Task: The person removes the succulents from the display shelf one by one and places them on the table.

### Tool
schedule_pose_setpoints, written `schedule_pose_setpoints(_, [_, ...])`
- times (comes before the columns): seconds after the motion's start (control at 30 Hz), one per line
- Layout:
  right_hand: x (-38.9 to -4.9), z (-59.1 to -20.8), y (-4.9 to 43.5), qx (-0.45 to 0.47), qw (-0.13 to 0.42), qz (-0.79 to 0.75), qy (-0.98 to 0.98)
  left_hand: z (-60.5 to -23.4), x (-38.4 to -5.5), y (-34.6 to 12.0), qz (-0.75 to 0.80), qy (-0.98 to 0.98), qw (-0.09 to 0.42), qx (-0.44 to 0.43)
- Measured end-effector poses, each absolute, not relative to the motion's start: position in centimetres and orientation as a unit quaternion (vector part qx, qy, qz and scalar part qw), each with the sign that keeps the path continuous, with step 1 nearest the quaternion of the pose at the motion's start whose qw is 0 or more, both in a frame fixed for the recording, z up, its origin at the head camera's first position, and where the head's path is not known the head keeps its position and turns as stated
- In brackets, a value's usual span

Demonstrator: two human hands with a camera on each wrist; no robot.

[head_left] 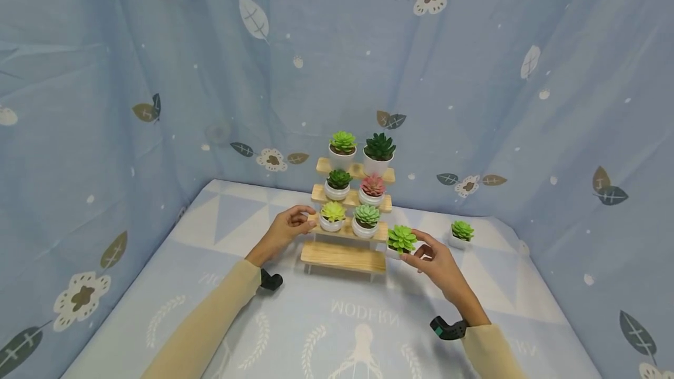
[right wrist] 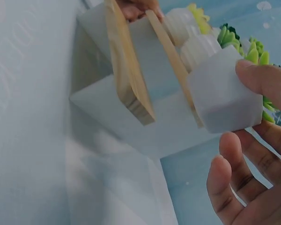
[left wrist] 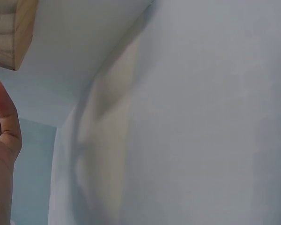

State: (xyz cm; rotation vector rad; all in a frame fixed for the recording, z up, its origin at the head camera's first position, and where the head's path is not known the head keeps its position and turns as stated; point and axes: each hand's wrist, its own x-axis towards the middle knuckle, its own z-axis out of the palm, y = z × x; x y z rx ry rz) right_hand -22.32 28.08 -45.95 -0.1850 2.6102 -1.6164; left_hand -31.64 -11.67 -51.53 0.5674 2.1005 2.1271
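Observation:
My right hand (head_left: pixel 436 262) holds a small potted succulent (head_left: pixel 402 240) between thumb and fingers, off the right end of a tiered wooden stand (head_left: pixel 343 256). Its white angular pot (right wrist: pixel 225 93) shows close up in the right wrist view, tilted. My left hand (head_left: pixel 286 228) grips the left end of the stand's third step, thumb in front. Only part of that hand (left wrist: pixel 4 122) shows in the left wrist view, below a wooden step end (left wrist: pixel 11 37). On the third step sit a yellow-green succulent (head_left: pixel 333 213) and a pale green one (head_left: pixel 367 215). The lowest step is bare.
Higher steps carry a dark green succulent (head_left: pixel 339 179), a pink one (head_left: pixel 372 186), a bright green one (head_left: pixel 343 143) and a deep green one (head_left: pixel 380 146). Another potted succulent (head_left: pixel 461 234) stands on the cloth right of my right hand. Patterned curtains (head_left: pixel 337 63) surround the table.

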Motion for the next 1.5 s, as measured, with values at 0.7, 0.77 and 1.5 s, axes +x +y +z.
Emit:
schedule_pose_setpoints(0.7, [-24.0, -46.0, 31.3, -0.036, 0.025, -0.525, 0.85, -51.4, -31.8, -11.6, 0.7, 0.683, 0.063, 0.198])
schedule_pose_setpoints(0.77, [-24.3, -46.1, 31.5, -0.034, 0.026, -0.521, 0.853, -51.5, -31.8, -11.7, 0.698, 0.686, 0.063, 0.195])
schedule_pose_setpoints(1.5, [-27.5, -47.0, 33.3, -0.037, 0.034, -0.517, 0.854, -51.7, -31.9, -11.9, 0.697, 0.688, 0.059, 0.194])
